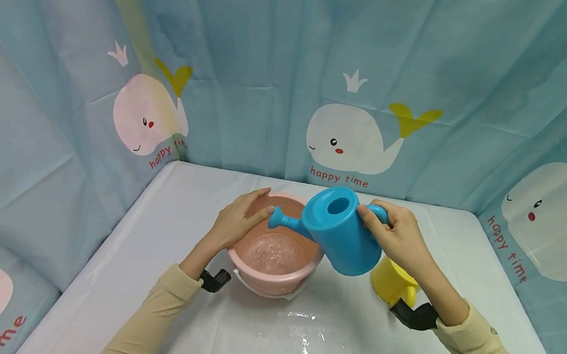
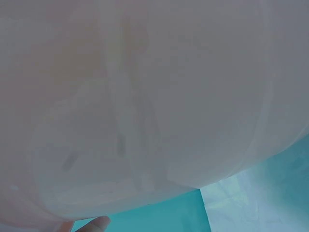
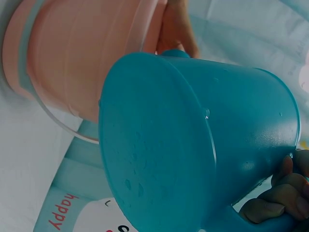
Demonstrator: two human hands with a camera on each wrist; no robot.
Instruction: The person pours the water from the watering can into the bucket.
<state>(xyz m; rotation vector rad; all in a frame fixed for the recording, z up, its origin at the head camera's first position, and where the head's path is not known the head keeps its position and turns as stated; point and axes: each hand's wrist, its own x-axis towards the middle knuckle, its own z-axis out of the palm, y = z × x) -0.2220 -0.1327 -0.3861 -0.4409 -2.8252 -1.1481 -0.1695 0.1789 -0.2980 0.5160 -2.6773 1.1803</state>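
Observation:
In the head view my right hand (image 1: 398, 233) grips the handle of a blue watering can (image 1: 344, 234), held tilted with its spout over a pink bucket (image 1: 273, 281). Its curled fingers (image 3: 287, 193) show around the handle in the right wrist view, where drops cling to the can's base. Cloudy, bubbly water (image 1: 273, 253) lies in the bucket; no clear stream shows. My left hand (image 1: 238, 221) rests over the bucket's left rim, fingers extended, thumb beside the spout's tip; whether they touch, I cannot tell. The bucket's wall (image 2: 193, 96) fills most of the left wrist view.
A yellow cup (image 1: 388, 281) with a handle stands on the white table (image 1: 183, 207), below my right forearm. Wet patches (image 1: 304, 338) glisten in front of the bucket. Blue curtains (image 1: 252, 128) with printed whales surround the table's back and sides.

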